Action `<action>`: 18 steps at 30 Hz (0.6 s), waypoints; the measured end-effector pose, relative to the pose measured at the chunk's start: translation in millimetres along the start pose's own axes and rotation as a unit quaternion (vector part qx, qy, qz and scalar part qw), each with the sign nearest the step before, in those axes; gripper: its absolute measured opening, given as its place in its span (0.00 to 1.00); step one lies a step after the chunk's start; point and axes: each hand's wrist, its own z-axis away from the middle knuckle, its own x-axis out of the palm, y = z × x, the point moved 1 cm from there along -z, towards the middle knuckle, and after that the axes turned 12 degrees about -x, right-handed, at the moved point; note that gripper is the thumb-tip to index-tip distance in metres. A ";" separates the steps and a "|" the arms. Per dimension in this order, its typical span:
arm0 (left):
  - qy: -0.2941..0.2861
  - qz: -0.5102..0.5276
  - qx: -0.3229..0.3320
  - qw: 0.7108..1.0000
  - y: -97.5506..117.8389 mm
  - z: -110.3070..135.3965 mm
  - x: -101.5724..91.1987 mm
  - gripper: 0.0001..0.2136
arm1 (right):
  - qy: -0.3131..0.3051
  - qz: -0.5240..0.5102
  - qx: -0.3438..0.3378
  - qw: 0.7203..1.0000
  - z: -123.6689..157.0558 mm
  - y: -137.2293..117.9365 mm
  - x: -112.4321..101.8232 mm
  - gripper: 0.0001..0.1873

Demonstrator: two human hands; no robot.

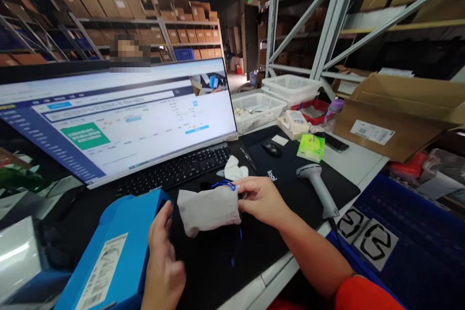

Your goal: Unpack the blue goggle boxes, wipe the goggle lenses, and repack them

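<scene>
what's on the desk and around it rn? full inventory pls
monitor: 1, lit, back left
keyboard: 1, black, under the screen
blue box: 1, labelled, front left
cloth pouch: 1, grey, blue drawstring, centre of mat
mouse: 1, black, on mat
scanner: 1, grey, mat's right edge
green pack: 1, right of mouse
mesh baskets: 2, white, behind mat
cardboard box: 1, brown, open, right
shelving: cartons, background
left hand: touching the blue box
right hand: grip on pouch's drawstring end
</scene>
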 end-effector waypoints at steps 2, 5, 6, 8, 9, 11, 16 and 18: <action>-0.008 0.150 -0.116 0.982 0.8 -1.8 8.7 0.53 | 0.061 -0.054 0.012 0.997 -2.0 4.2 0.1 0.08; -0.080 0.289 -0.254 0.919 16.3 3.0 20.7 0.43 | 0.041 -0.097 0.016 0.994 0.1 8.4 8.8 0.06; -0.087 0.307 -0.281 0.905 21.4 4.2 21.5 0.39 | 0.017 -0.091 0.015 0.996 1.5 8.8 11.4 0.06; -0.049 0.309 -0.319 0.895 26.0 3.4 18.1 0.27 | -0.040 -0.056 0.007 0.998 3.2 7.5 11.5 0.07; -0.015 0.299 -0.338 0.892 25.3 1.8 15.0 0.21 | -0.080 -0.041 0.002 0.996 2.8 5.9 8.5 0.08; 0.043 0.275 -0.383 0.881 20.5 -1.3 9.6 0.13 | -0.175 -0.038 -0.008 0.984 0.1 1.1 -2.6 0.10; 0.069 0.252 -0.414 0.872 20.0 0.0 12.9 0.09 | -0.252 -0.065 -0.036 0.965 -8.6 -14.4 -39.4 0.15; 0.067 0.248 -0.414 0.873 23.6 0.4 15.8 0.10 | -0.207 -0.061 -0.039 0.976 -8.9 -19.6 -50.1 0.13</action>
